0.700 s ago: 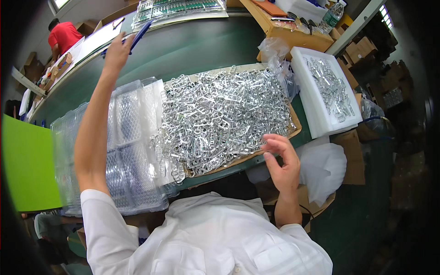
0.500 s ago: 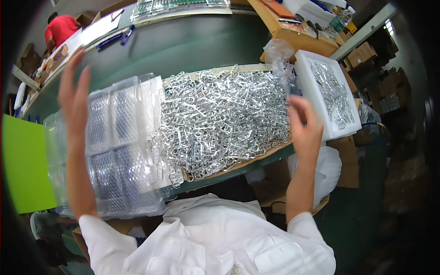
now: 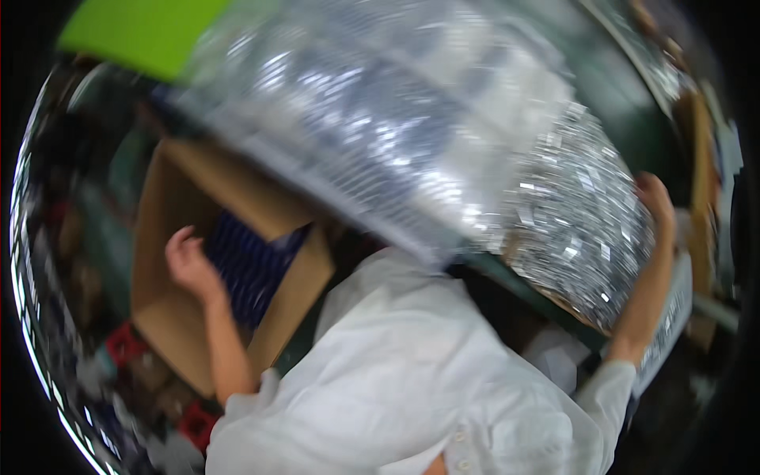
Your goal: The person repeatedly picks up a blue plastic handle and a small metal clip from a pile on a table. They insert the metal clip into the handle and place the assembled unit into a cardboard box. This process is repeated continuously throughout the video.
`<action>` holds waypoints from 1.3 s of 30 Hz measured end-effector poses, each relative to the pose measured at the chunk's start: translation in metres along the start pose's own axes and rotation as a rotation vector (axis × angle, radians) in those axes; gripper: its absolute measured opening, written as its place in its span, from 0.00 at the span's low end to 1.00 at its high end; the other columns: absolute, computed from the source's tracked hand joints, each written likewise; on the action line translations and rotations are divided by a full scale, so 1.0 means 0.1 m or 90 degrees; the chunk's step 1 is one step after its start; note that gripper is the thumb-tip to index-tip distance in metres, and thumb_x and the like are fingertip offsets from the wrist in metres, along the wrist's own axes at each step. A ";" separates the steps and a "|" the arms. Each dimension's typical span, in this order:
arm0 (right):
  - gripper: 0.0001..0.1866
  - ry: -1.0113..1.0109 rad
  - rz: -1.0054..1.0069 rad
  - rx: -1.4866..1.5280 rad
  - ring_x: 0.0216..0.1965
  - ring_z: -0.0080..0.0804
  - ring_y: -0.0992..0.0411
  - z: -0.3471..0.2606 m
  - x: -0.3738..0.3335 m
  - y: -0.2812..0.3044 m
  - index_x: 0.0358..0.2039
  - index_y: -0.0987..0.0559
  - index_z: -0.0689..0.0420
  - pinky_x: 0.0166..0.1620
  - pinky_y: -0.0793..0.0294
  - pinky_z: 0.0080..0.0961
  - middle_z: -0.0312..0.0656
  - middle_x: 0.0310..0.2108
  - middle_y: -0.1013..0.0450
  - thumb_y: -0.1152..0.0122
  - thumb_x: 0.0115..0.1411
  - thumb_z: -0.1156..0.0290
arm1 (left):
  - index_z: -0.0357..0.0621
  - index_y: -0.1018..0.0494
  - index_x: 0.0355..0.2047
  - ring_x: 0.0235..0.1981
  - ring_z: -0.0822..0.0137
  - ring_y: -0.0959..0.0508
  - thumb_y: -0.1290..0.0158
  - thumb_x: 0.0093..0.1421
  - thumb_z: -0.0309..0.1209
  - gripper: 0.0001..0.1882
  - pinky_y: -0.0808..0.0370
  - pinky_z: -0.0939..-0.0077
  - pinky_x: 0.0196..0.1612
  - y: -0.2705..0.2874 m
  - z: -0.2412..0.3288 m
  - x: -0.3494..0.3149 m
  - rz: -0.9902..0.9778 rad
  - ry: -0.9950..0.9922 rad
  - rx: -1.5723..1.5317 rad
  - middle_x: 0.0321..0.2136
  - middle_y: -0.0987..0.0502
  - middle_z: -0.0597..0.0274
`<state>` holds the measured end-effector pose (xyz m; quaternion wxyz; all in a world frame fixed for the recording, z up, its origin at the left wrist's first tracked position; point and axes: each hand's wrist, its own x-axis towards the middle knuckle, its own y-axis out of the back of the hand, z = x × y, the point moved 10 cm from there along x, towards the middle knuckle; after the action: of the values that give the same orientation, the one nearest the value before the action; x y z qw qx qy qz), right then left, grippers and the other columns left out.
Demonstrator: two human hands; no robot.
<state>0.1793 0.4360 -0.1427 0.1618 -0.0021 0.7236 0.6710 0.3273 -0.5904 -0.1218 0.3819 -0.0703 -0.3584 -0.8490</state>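
My left hand (image 3: 192, 265) is over an open cardboard box (image 3: 154, 273), its fingers loosely bent and apart, with nothing seen in them. Rows of dark blue items (image 3: 245, 269) lie inside that box; blur hides their kind. On the right, my right hand (image 3: 655, 204) is beside the far right edge of a heap of shiny metal clip-like pieces (image 3: 582, 210). Its fingers are smeared, so what they hold, if anything, cannot be made out. Clear plastic trays (image 3: 356, 103) with ridged compartments lie between the two, on the table to the left of the heap.
A bright green panel (image 3: 138, 36) stands at the upper left. Along the right side is a white foam box (image 3: 669, 317). The green tabletop (image 3: 566, 39) shows behind the trays. Red things (image 3: 123, 344) and other blurred items lie low on the left.
The view has swung left, bringing the cardboard box into sight. My left hand has gone from above the clear trays down to the box. My right hand remains near the heap's right edge.
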 end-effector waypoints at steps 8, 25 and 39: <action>0.15 -0.026 0.017 0.046 0.30 0.37 0.25 0.23 0.10 0.00 0.33 0.19 0.69 0.39 0.26 0.39 0.50 0.26 0.23 0.31 0.54 0.67 | 0.48 0.18 0.51 0.49 0.48 0.16 0.48 0.69 0.33 0.13 0.21 0.57 0.51 -0.27 -2.08 -0.44 -0.301 0.027 0.311 0.47 0.15 0.52; 0.13 -0.159 0.435 0.444 0.41 0.16 0.29 -1.03 -2.98 0.95 0.47 0.17 0.58 0.48 0.33 0.19 0.29 0.41 0.22 0.40 0.74 0.62 | 0.41 0.23 0.41 0.43 0.39 0.17 0.40 0.62 0.37 0.13 0.19 0.46 0.45 -1.76 -2.51 -0.02 -0.381 -0.136 0.451 0.48 0.21 0.40; 0.19 -0.096 0.236 0.705 0.42 0.21 0.27 -1.93 -3.33 0.20 0.59 0.23 0.65 0.50 0.26 0.22 0.38 0.43 0.24 0.38 0.71 0.73 | 0.41 0.23 0.53 0.50 0.47 0.19 0.47 0.61 0.26 0.19 0.24 0.50 0.56 -1.92 -1.76 -0.92 -0.511 -0.567 0.331 0.43 0.18 0.44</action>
<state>0.4455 0.1789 -0.0353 0.0699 0.2571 0.9410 0.2086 0.2847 -0.5649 -0.3934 -0.1451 -0.1812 -0.6744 -0.7009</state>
